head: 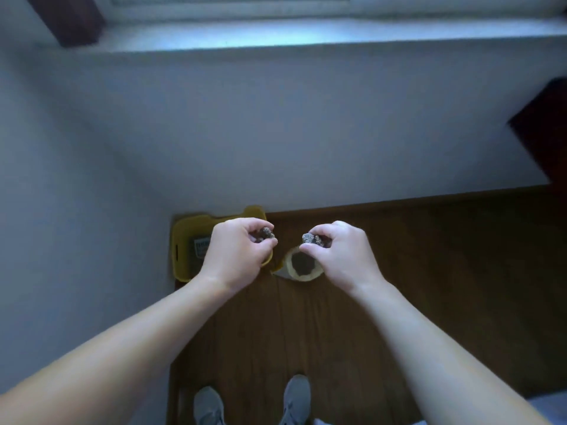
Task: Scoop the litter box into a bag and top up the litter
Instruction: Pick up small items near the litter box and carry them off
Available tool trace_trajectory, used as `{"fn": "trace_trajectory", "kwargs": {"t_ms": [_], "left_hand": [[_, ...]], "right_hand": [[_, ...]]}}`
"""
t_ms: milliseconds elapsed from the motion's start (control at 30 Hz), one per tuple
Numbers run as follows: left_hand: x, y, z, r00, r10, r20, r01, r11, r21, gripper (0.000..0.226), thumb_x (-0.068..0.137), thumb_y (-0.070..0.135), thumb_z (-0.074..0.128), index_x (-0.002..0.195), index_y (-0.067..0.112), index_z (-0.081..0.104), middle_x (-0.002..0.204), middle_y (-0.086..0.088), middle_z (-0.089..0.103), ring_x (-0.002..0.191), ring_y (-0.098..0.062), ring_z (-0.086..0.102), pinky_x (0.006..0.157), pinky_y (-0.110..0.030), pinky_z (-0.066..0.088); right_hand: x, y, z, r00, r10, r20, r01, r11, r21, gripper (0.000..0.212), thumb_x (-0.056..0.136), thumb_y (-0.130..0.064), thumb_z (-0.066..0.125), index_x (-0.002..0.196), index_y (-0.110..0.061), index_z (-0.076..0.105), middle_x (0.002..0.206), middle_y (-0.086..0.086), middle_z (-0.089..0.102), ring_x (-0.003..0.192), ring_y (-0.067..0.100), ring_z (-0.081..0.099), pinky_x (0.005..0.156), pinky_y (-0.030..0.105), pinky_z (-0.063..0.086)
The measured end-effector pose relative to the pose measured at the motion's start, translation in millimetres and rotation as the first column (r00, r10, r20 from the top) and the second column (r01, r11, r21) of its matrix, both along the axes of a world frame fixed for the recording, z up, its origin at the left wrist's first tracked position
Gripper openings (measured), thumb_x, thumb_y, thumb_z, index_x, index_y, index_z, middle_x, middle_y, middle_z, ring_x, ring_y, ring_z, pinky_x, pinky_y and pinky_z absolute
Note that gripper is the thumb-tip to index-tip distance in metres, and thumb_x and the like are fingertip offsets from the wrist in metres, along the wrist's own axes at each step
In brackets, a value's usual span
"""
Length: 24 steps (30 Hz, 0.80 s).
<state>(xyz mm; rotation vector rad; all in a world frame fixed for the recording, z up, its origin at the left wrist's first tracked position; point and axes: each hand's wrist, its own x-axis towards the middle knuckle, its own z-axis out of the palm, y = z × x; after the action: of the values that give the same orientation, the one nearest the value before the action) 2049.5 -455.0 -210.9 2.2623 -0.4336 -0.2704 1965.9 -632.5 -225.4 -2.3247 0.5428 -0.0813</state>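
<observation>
A yellow litter box (185, 240) stands on the wooden floor in the corner against the white wall. Right of it sits a pale open bag (289, 262) with dark litter inside. My left hand (236, 256) hovers over the box's right side, its fingers pinching a grey litter clump (266, 233). My right hand (340, 256) is held above the bag's right rim, and it pinches another grey clump (310, 239). Both hands are raised well above the floor. The two clumps are apart, a small gap between them.
A white wall fills the left side and the far side, with a window sill (306, 35) above. Dark wooden furniture (543, 130) juts in at the right. My two grey shoes (296, 400) stand on the brown floorboards near the bottom edge.
</observation>
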Motion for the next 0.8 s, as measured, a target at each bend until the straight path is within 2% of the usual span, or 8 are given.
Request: {"fn": "trace_trajectory", "kwargs": {"t_ms": [167,267,333,500,600,700,800], "left_hand": [[-26,-29,94,0.998,-0.018,0.063,0.021,0.999,-0.045,0.015,0.078,0.018,0.082,0.093,0.017,0.08,0.071,0.016,0.066,0.061,0.009,0.058,0.063,-0.001,0.04],[-41,-46,136,0.985,-0.117,0.126,0.119,0.993,-0.011,0.018,0.08,0.018,0.079,0.098,0.017,0.079,0.088,0.005,0.074,0.075,-0.003,0.065,0.08,-0.021,0.055],[-50,-57,160,0.97,-0.171,0.174,0.171,0.985,0.016,0.018,0.082,0.016,0.078,0.1,0.016,0.079,0.092,0.002,0.075,0.08,-0.012,0.067,0.084,-0.03,0.057],[-70,-85,194,0.946,-0.282,0.161,0.281,0.959,0.029,0.022,0.082,0.018,0.079,0.104,0.017,0.078,0.096,0.002,0.075,0.081,-0.01,0.069,0.085,-0.029,0.058],[-81,-100,202,0.916,-0.378,0.134,0.378,0.926,0.029,0.022,0.083,0.02,0.078,0.105,0.019,0.078,0.096,0.004,0.075,0.082,-0.01,0.068,0.084,-0.025,0.056],[-92,-119,208,0.852,-0.511,0.116,0.51,0.859,0.037,0.02,0.084,0.022,0.078,0.104,0.022,0.077,0.093,0.006,0.074,0.079,-0.008,0.067,0.077,-0.02,0.055],[-109,-137,213,0.74,-0.66,0.132,0.659,0.75,0.054,0.02,0.084,0.024,0.077,0.104,0.024,0.077,0.095,0.006,0.074,0.08,-0.009,0.067,0.079,-0.026,0.058]], "right_hand": [[-33,-25,93,1.0,-0.03,0.0,0.03,0.999,-0.016,0.022,0.081,-0.037,0.077,0.099,-0.023,0.075,0.084,-0.01,0.06,0.081,0.011,0.059,0.072,0.023,0.045],[-54,-34,138,0.996,-0.085,0.026,0.085,0.996,-0.014,0.024,0.08,-0.035,0.079,0.099,-0.021,0.076,0.088,-0.005,0.064,0.084,0.013,0.061,0.077,0.028,0.05],[-68,-40,162,0.991,-0.127,0.05,0.128,0.992,-0.007,0.024,0.079,-0.034,0.079,0.098,-0.02,0.076,0.091,-0.002,0.067,0.085,0.014,0.062,0.08,0.029,0.052],[-101,-50,202,0.975,-0.211,0.07,0.214,0.976,-0.048,0.022,0.079,-0.034,0.079,0.095,-0.018,0.077,0.087,-0.004,0.067,0.082,0.014,0.063,0.074,0.025,0.049],[-126,-52,214,0.953,-0.292,0.081,0.299,0.95,-0.092,0.026,0.08,-0.036,0.079,0.099,-0.018,0.076,0.09,-0.003,0.068,0.084,0.014,0.062,0.076,0.026,0.05],[-156,-50,220,0.903,-0.422,0.087,0.43,0.894,-0.13,0.025,0.08,-0.036,0.078,0.098,-0.019,0.077,0.087,-0.004,0.065,0.081,0.015,0.06,0.073,0.026,0.046],[-191,-42,223,0.817,-0.571,0.08,0.576,0.804,-0.15,0.023,0.079,-0.037,0.078,0.095,-0.02,0.077,0.086,-0.003,0.064,0.078,0.014,0.058,0.069,0.023,0.038]]}}
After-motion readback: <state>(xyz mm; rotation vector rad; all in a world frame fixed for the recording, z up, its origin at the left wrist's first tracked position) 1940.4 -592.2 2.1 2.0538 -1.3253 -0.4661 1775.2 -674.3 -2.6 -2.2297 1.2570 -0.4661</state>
